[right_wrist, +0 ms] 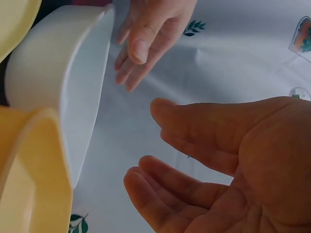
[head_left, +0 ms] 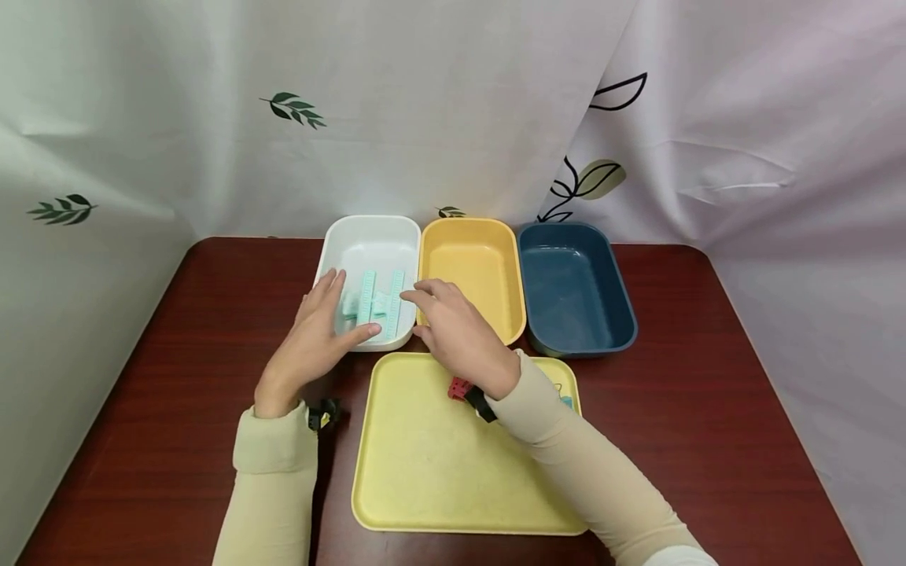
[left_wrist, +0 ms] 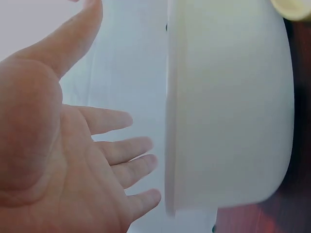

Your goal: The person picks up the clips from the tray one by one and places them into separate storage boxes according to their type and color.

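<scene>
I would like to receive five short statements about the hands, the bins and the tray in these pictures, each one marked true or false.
1. Mint-green strips lie in the white bin. True.
2. The yellow bin stands at the right end of the row in the head view. False: it stands between the white bin and the blue bin.
3. The tray lies nearer to the person than the bins. True.
4. The left hand grips a strip. False: it holds nothing.
5. The right hand holds nothing. True.
</scene>
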`<state>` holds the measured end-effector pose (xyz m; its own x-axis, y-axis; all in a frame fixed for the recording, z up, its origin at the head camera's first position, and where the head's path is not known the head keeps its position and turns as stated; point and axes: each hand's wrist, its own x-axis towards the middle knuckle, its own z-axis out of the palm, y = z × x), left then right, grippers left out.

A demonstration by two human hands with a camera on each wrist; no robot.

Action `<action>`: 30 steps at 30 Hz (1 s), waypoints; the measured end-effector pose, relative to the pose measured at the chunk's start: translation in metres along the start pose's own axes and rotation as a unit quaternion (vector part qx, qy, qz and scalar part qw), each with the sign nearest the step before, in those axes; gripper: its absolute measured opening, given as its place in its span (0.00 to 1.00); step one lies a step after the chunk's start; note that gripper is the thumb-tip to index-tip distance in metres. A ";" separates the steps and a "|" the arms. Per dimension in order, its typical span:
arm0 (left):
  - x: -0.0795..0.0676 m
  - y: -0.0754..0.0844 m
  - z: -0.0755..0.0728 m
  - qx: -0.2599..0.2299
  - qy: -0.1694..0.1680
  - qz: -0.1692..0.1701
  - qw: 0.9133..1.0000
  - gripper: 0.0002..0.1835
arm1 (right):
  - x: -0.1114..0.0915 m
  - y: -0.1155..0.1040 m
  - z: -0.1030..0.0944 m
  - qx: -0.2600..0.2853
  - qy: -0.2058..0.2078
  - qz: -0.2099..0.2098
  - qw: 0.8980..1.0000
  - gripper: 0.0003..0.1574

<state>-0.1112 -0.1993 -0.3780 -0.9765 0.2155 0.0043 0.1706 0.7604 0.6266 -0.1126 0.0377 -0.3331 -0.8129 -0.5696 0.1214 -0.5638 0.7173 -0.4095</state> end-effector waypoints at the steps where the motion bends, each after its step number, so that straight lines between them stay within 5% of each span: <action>1: 0.001 0.001 0.001 0.002 -0.001 0.004 1.000 0.54 | -0.002 0.002 0.000 0.003 0.000 0.002 1.000 0.28; 30: 0.017 0.034 0.039 -0.014 -0.060 0.069 0.996 0.49 | -0.057 0.030 0.006 0.015 -0.015 0.002 1.000 0.24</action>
<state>-0.1168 -0.1462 -0.3874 -0.9210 0.3895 -0.0004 0.2962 0.7012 0.6485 -0.0823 0.0897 -0.3573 -0.8108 -0.5779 0.0930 -0.5549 0.7083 -0.4363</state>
